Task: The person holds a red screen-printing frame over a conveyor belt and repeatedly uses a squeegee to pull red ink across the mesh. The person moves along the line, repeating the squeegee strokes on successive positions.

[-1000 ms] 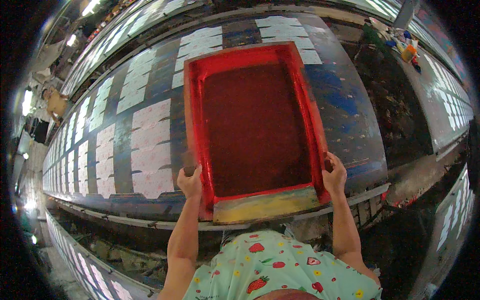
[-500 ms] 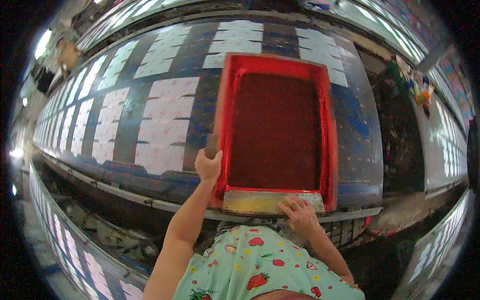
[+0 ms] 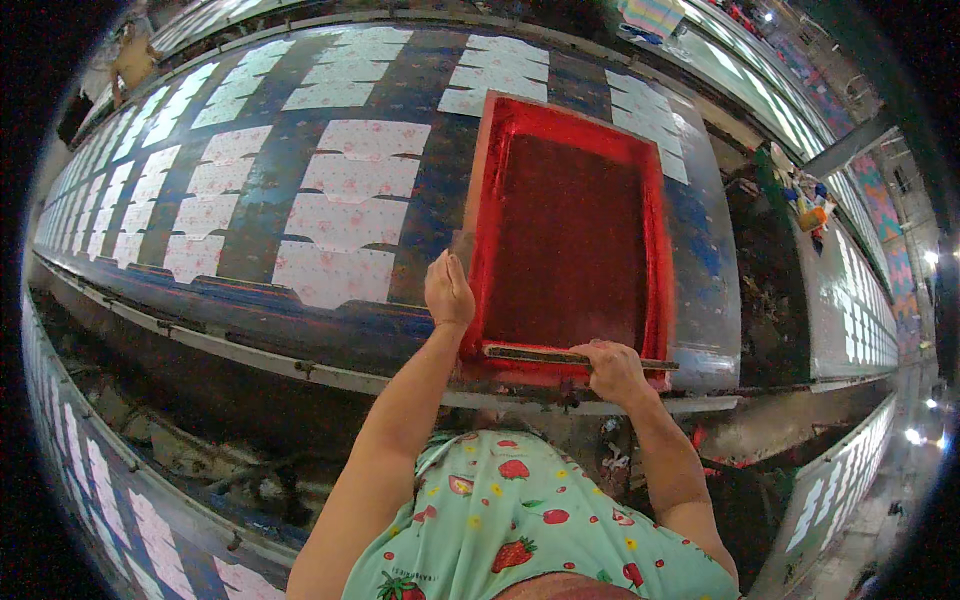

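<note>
A red-stained screen printing frame (image 3: pixel 658 230) with a dark red mesh (image 3: pixel 575 240) lies on the long table in front of me. My left hand (image 3: pixel 450 290) is closed round a handle at the frame's left side; the fingers partly hide that handle. At the near end of the frame, my right hand (image 3: pixel 613 372) grips a long, thin squeegee (image 3: pixel 530 354) by its top edge. The squeegee stands on edge across the frame's width, close to its near bar. Left of the frame lie white printed pieces (image 3: pixel 345 215) in rows, with small pinkish marks.
The dark table (image 3: pixel 250 220) runs far to the left, with a rail (image 3: pixel 270 363) along its near edge. Parallel tables with white pieces stand behind me and to the right. An orange item (image 3: pixel 815 218) lies among clutter on the right-hand table.
The squeegee has tipped from lying flat to standing on edge, and my right hand has moved slightly up and right with it. My left hand stays at the frame's side; the view has shifted.
</note>
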`<action>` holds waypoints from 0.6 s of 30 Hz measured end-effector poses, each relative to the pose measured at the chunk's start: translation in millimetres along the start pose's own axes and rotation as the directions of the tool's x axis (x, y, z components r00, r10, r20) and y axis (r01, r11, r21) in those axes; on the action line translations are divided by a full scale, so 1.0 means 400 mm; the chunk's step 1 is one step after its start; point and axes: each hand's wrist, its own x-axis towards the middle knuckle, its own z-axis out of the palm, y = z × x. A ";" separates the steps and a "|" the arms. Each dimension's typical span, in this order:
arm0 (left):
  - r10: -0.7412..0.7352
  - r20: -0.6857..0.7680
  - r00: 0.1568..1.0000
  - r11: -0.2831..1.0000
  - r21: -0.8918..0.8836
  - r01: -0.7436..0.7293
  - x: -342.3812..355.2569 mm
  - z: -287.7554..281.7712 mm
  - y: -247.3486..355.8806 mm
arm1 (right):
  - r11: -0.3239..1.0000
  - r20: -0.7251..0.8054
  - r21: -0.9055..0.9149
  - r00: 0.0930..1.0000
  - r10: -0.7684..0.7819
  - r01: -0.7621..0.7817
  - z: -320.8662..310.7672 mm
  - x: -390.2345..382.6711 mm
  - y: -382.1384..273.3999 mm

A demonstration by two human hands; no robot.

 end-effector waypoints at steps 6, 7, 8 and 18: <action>-0.088 0.096 0.991 0.994 -0.062 0.094 0.006 -0.011 -0.002 | 0.995 -0.187 -0.094 0.982 -0.035 0.018 0.080 -0.065 -0.034; -0.091 0.094 0.991 0.993 -0.073 0.098 0.007 -0.014 0.001 | 0.995 -0.200 -0.093 0.979 -0.039 0.021 0.090 -0.069 -0.037; -0.114 0.112 0.987 0.989 -0.081 0.123 0.006 -0.016 0.003 | 0.996 -0.224 -0.089 0.974 -0.032 0.013 0.097 -0.072 -0.038; -0.139 0.105 0.985 0.984 -0.098 0.149 0.007 -0.008 -0.001 | 0.983 -0.296 -0.182 0.951 -0.094 0.041 0.073 0.155 0.080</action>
